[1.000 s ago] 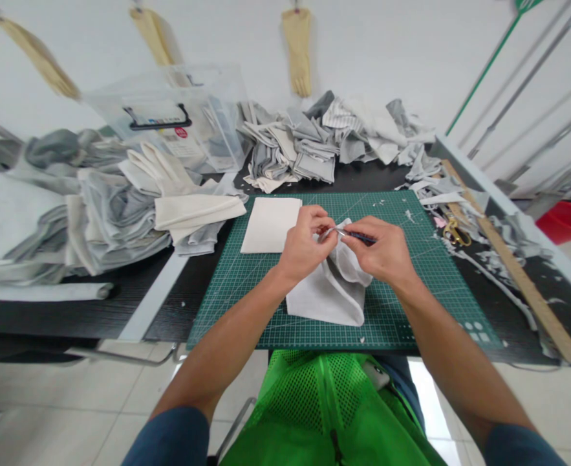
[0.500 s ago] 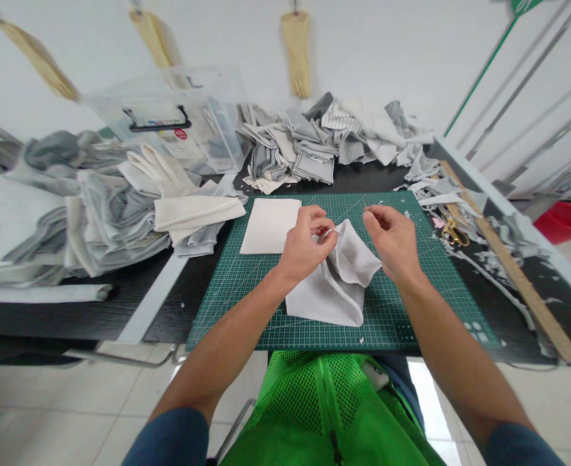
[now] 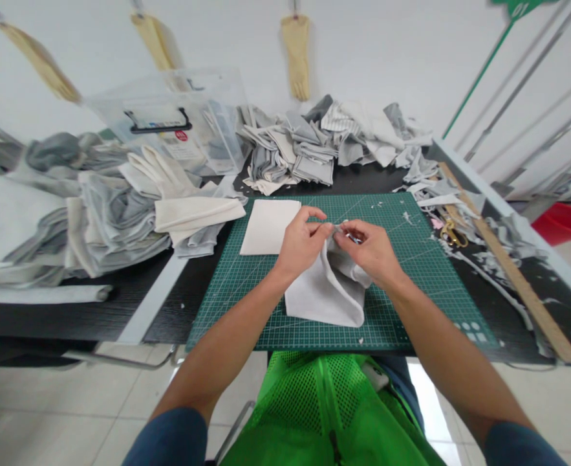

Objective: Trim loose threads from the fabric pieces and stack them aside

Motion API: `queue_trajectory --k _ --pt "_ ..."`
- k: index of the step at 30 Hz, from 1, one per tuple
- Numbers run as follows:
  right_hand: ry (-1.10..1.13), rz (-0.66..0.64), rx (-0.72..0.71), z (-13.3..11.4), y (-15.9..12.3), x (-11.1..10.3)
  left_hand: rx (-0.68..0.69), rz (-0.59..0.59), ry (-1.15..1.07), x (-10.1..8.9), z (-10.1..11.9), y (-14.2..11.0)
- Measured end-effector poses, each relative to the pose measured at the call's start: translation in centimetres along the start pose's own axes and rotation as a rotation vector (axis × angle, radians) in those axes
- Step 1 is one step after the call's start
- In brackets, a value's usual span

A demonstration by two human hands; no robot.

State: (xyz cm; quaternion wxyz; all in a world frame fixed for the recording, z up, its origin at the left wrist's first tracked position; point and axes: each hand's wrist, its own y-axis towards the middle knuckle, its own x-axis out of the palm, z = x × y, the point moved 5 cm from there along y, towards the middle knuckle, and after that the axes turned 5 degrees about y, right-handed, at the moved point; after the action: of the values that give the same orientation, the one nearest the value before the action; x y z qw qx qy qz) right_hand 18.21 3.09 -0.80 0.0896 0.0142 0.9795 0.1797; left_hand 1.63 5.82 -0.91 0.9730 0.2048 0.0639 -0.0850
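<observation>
A light grey piece of cloth (image 3: 321,294) lies partly on the green cutting mat (image 3: 246,310), its upper part lifted into a fold. My left hand (image 3: 302,243) is closed, pinching the raised edge of this cloth between thumb and fingers. Right up against those fingertips, my right hand (image 3: 367,249) is also closed, thumb and forefinger pressed together at the same edge. A small shiny bit shows under its fingers, too small to name. Just left of my left hand lies a flat cream folded cloth (image 3: 268,226).
Heaped grey and cream cloths (image 3: 110,213) cover the left, before a clear plastic box (image 3: 169,123). More folded cloths (image 3: 309,142) are piled at the back. On the right lie gold-handled scissors (image 3: 454,234), a wooden ruler (image 3: 518,285) and fabric scraps (image 3: 501,259).
My right hand has moved left and slightly down, from apart to meeting my left fingertips at the cloth edge. My left hand keeps its pinch in nearly the same place.
</observation>
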Motion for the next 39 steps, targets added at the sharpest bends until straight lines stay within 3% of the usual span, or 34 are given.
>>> queue_trajectory --k 5,9,12,21,25,31,39 --pt "0.027 0.107 0.013 -0.4 0.1 -0.9 -0.01 -0.099 -0.136 0.7 0.7 -0.1" --pt "-0.07 0.093 -0.024 -1.3 0.1 -1.0 0.083 -0.125 0.176 1.1 1.9 -0.6" --pt "-0.101 0.078 -0.047 -1.7 0.0 -0.9 0.026 -0.138 0.33 1.2 1.6 -0.8" --pt "-0.004 0.251 -0.015 -0.8 0.4 -3.0 -0.244 -0.135 -0.088 0.1 -0.1 0.3" --pt "0.082 0.176 0.047 -0.4 0.4 -3.0 -0.289 -0.122 -0.111 0.2 -0.2 0.4" --pt "0.088 -0.038 -0.002 -1.2 0.4 -2.1 -0.189 -0.103 -0.006 0.2 0.3 0.4" --pt "0.258 0.027 0.159 -0.5 -0.1 -1.6 -0.168 -0.231 -0.106 0.6 1.0 -0.2"
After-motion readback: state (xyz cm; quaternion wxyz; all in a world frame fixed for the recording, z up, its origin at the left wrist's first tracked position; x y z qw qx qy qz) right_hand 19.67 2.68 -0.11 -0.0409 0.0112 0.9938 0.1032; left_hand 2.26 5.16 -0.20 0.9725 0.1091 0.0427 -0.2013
